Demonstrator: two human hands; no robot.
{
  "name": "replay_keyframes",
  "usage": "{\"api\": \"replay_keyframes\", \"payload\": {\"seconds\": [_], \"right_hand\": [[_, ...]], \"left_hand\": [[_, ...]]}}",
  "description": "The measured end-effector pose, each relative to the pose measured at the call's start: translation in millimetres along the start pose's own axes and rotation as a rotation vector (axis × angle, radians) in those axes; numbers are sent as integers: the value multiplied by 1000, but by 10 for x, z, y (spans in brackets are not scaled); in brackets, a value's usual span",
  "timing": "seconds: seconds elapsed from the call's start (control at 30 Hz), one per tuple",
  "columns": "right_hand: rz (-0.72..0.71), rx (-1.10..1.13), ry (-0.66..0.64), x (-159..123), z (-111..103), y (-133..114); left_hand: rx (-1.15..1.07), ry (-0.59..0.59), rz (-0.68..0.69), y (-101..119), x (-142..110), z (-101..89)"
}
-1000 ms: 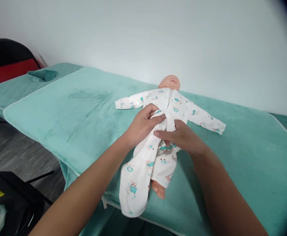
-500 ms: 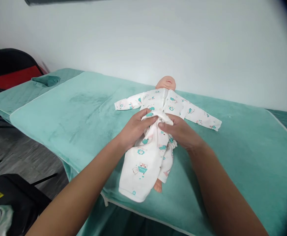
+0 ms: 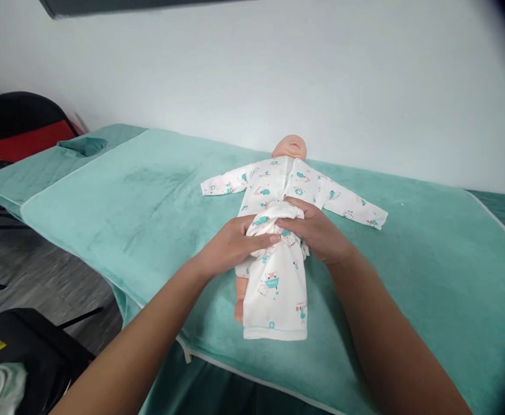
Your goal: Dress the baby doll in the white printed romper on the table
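A baby doll (image 3: 289, 148) lies on its back in a white long-sleeved top (image 3: 270, 178) with small teal and pink prints, arms spread wide. Over its lower body I hold a matching white printed baby garment (image 3: 275, 305), gathered at the top and hanging flat to a straight hem. My left hand (image 3: 230, 245) pinches the gathered left side, thumb in front. My right hand (image 3: 317, 230) grips the right side, its thumb pressed on the folds. One bare doll foot (image 3: 238, 310) shows left of the garment; the other leg is hidden.
The doll lies on a massage bed with a teal cover (image 3: 157, 190) against a white wall. A face hole (image 3: 83, 146) is at the bed's left end. Black and red chairs (image 3: 23, 129) stand beyond it. A black seat (image 3: 31, 340) is at lower left.
The hanging part of the garment has swung from left to right and hangs straighter. The doll's left-side foot now shows, and the right-side one is covered. My left hand has lowered slightly.
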State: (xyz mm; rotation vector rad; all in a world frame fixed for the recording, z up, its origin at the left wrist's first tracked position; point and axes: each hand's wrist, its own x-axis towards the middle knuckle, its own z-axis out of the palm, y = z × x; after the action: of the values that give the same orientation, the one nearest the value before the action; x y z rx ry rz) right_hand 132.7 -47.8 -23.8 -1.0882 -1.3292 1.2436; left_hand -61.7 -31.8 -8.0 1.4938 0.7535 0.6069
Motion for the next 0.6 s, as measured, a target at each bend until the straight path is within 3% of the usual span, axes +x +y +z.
{"api": "replay_keyframes", "payload": {"seconds": [0.1, 0.2, 0.4, 0.5, 0.6], "right_hand": [[9, -115, -201, -22, -47, -40], [87, -239, -389, -40, -87, -77], [21, -241, -301, -36, -48, -92], [51, -345, -355, -37, -33, -116], [113, -464, -495, -55, -25, -166]], "left_hand": [[-189, 138, 37, -31, -8, 21], [-227, 213, 55, 19, 3, 53], [-268, 312, 8, -8, -169, 228], [-315, 414, -94, -80, -434, 387], [-399, 490, -217, -108, -746, 566]]}}
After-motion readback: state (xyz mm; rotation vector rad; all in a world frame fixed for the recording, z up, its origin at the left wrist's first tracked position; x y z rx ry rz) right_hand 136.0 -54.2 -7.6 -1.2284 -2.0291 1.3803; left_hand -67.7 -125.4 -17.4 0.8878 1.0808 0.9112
